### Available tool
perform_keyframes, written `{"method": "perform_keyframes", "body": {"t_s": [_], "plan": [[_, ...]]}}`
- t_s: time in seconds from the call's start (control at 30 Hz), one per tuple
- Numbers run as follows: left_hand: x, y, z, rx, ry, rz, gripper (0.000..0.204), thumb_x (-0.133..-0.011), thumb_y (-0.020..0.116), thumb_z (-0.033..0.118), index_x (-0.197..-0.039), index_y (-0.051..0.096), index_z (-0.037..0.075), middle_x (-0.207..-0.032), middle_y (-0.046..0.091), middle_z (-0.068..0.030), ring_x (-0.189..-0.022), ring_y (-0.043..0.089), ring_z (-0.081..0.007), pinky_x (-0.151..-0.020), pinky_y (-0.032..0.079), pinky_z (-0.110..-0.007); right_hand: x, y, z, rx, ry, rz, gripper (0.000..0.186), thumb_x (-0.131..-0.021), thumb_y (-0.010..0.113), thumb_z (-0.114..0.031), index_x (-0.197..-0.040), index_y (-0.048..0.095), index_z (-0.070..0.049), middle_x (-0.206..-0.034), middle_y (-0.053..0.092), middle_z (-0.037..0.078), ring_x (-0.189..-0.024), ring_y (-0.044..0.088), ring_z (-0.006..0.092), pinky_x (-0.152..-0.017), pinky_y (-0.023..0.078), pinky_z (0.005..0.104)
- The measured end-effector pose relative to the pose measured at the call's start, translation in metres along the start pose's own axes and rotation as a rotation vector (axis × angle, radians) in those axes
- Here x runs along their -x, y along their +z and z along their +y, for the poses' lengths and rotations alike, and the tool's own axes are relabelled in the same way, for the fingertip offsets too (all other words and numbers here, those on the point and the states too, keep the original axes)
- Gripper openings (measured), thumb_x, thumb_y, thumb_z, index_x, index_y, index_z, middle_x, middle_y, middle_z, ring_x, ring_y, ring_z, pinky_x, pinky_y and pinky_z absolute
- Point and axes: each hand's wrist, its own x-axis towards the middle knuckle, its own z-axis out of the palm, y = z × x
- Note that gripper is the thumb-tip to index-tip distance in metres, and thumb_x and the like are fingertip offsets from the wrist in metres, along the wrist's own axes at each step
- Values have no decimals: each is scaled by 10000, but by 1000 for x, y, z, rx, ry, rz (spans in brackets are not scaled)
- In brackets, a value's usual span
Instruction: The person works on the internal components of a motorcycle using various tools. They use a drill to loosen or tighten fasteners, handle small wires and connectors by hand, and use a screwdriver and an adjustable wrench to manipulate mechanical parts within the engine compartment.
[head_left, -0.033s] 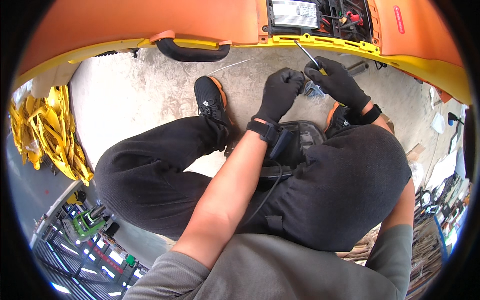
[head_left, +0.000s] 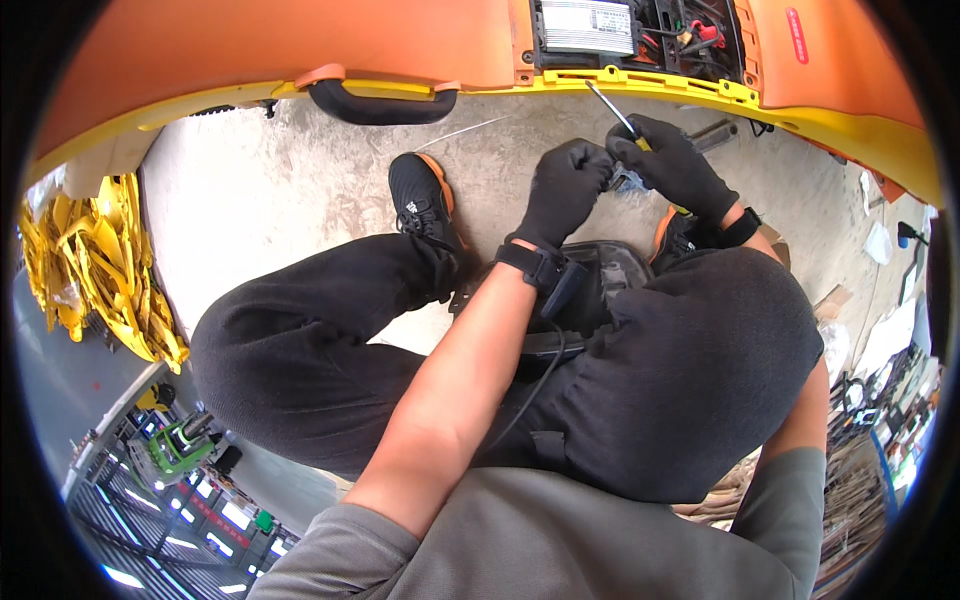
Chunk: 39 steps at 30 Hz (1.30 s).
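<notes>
Screwdriver in our right grip, left grip curled just beside it

In the head view, we have the right grip [head_left: 662, 168], in a dark glove, closed around the yellow handle of a screwdriver [head_left: 612, 107]. Its bare metal shaft slants out ahead and to the left of that grip, the tip near the yellow rim [head_left: 655, 83] of a large orange shell [head_left: 420, 40]; we cannot tell whether the two touch. Our left grip [head_left: 565, 190], gloved alike, is curled into a fist just left of the right one, and its folded fingers hide whether anything small sits inside.

Beyond both grips, the shell opens onto a bay where we see a silver ribbed box [head_left: 588, 27] and, to the right of it, red and yellow connectors [head_left: 706, 38] among dark wires. Ahead and well to the left of the left grip, a black handle [head_left: 385, 108] is fixed along the shell's edge. Between and below the grips, a crumpled bluish piece [head_left: 630, 184] lies on the concrete floor [head_left: 300, 170]. Our black shoe [head_left: 418, 195] rests left of the left grip, and farther left we see a heap of yellow parts [head_left: 110, 270].
</notes>
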Motion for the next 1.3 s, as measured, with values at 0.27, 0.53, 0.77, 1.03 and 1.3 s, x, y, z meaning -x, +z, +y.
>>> {"method": "perform_keyframes", "body": {"t_s": [0.27,0.53,0.77,1.03,1.3], "plan": [[2,3,-2,-12,-123,-172,198,-959,538,173,-938,621,-5,-789,634,-50,-710,597,-106,-667,504,-258,18,-1,13,-210,125,-58,188,-870,606,-167,-962,647,-9,-755,616,48,-653,547,115,-620,460,284],[3,5,5,276,-385,-193,220,-965,550,210,-990,617,1,-849,658,-72,-740,635,-142,-708,538,-276,30,3,30,-239,-69,25,173,-833,628,-100,-960,631,17,-852,651,69,-776,574,115,-726,472,273],[0,10,8,240,-359,-183,197,-950,573,192,-1010,610,8,-858,651,-58,-748,626,-125,-710,537,-271,30,2,30,-309,-16,96,138,-836,638,-90,-928,611,10,-810,640,65,-747,572,118,-691,472,286],[-3,13,7,127,-273,-166,179,-947,570,169,-989,617,1,-846,642,-40,-731,611,-102,-714,533,-264,27,6,41,-203,-12,125,155,-855,626,-151,-907,605,-6,-756,623,108,-661,568,183,-642,456,325],[-5,19,9,1,-211,-91,161,-931,568,135,-949,626,-15,-833,646,-56,-722,615,-107,-680,528,-263,29,7,42,-136,-22,145,188,-871,607,-201,-895,602,-15,-777,617,138,-711,585,244,-681,455,362]]}}
